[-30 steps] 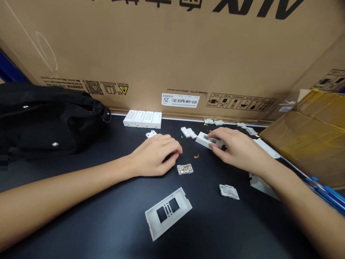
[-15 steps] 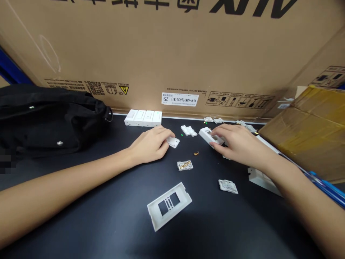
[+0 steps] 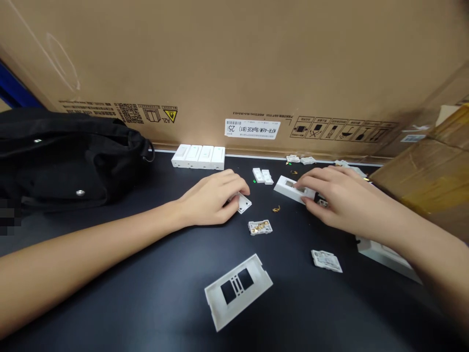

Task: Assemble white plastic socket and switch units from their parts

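Your left hand [image 3: 212,198] is closed on a small white switch part [image 3: 242,203], resting on the counter [image 3: 146,293]. Your right hand [image 3: 340,195] is gripping a white switch housing [image 3: 289,188] by its end — a contact base [image 3: 260,227] sits between them, a white frame [image 3: 238,292] nearer you.

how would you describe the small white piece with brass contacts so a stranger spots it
On the black work surface, look just right of the left hand. A small white plastic switch base sits there, lined with brass contacts, the only white piece showing them, a loose brass clip just beyond.
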A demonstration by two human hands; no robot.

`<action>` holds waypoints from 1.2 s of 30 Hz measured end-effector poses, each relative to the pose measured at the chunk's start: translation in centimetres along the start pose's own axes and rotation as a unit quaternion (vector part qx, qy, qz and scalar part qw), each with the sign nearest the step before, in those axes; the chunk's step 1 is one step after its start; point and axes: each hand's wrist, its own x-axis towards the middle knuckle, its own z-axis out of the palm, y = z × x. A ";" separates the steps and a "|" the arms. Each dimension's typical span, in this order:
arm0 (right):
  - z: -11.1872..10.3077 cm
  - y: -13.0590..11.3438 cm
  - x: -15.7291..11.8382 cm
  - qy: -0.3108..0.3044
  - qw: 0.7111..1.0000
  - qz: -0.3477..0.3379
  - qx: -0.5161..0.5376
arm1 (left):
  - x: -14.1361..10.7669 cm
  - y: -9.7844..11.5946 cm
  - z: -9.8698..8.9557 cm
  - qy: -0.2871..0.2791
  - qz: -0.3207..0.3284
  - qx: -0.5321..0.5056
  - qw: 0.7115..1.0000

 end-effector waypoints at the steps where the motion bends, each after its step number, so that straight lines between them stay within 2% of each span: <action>1: -0.1 -0.1 0.0 0.001 1.000 -0.001 -0.002 | 0.0 0.0 -0.1 -0.008 0.017 -0.009 1.000; 6: -0.5 -0.3 0.0 0.009 1.000 -0.018 -0.003 | 0.2 0.5 -0.3 -0.050 0.095 -0.043 0.993; 12: -1.1 -1.6 0.5 0.071 0.992 -0.082 0.057 | 0.2 1.6 -0.2 -0.068 0.145 -0.047 0.986; 15: -1.2 -2.6 0.5 0.061 0.986 -0.119 0.095 | 0.3 1.8 -0.2 -0.078 0.167 -0.034 0.982; 22: -1.1 -3.5 0.6 0.014 0.979 -0.145 0.140 | 0.4 1.5 -0.2 -0.094 0.209 -0.015 0.973; 27: -0.8 -3.5 0.8 0.017 0.981 -0.135 0.139 | 0.3 1.3 0.0 -0.077 0.174 -0.021 0.981; 33: -0.8 -3.4 0.6 0.024 0.984 -0.123 0.130 | 0.0 1.1 -0.1 -0.109 0.109 -0.045 0.987; 36: -1.1 -3.1 0.7 0.028 0.985 -0.108 0.128 | -0.1 1.3 0.0 -0.080 0.094 -0.034 0.992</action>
